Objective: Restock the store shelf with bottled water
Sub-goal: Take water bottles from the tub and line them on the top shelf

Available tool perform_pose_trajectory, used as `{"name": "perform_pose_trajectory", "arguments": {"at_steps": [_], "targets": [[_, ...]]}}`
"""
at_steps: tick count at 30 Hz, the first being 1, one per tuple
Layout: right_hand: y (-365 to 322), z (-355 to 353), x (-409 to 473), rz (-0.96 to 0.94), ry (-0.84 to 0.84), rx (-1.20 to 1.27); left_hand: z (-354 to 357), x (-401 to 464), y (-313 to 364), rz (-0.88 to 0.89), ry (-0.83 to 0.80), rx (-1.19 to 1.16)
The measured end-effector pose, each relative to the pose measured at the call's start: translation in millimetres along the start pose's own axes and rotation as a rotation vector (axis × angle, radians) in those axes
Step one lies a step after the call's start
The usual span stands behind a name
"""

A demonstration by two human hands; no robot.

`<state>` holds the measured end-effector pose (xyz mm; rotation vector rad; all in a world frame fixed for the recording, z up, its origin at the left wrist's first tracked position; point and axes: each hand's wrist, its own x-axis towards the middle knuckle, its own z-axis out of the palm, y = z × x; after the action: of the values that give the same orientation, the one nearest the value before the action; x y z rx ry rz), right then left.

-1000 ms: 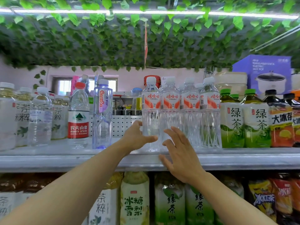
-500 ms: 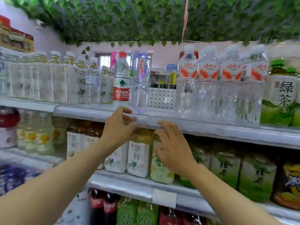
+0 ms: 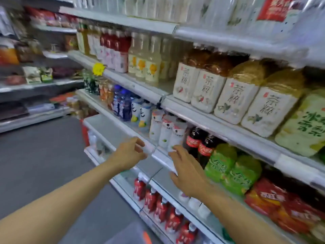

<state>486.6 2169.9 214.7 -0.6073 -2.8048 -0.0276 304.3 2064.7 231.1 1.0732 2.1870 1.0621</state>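
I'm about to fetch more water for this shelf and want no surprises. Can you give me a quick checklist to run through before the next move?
1. Left hand free: ok, fingers loosely curled, holding nothing.
2. Right hand free: ok, fingers spread, holding nothing.
3. Hands apart from the dark cola bottles with red labels: ok for the left; the right is close, contact cannot tell.
4. White-labelled tea bottles upright on the grey metal shelf: ok.
5. Bottled water supply within reach: cannot tell, none clearly in view.
6. Grey aisle floor unobstructed: ok where visible.
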Motion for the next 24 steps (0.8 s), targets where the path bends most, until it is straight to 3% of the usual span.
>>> {"name": "perform_pose_trajectory", "arguments": {"at_steps": [9, 14, 24], "targets": [[-120.2, 170.0, -0.6, -0.004, -0.299, 0.200, -25.2, -46.2, -212.2, -0.320, -0.126, 0.183], [-167.1, 248.3, -25.4, 0.017, -0.530, 0.240, -13.7, -77.5, -310.9, -0.494, -0.122, 0.147], [-207.2, 400.6, -55.7, -0.009, -0.769, 0.299, 64.7, -129.7, -463.8, -0.740, -0.064, 0.014]]}}
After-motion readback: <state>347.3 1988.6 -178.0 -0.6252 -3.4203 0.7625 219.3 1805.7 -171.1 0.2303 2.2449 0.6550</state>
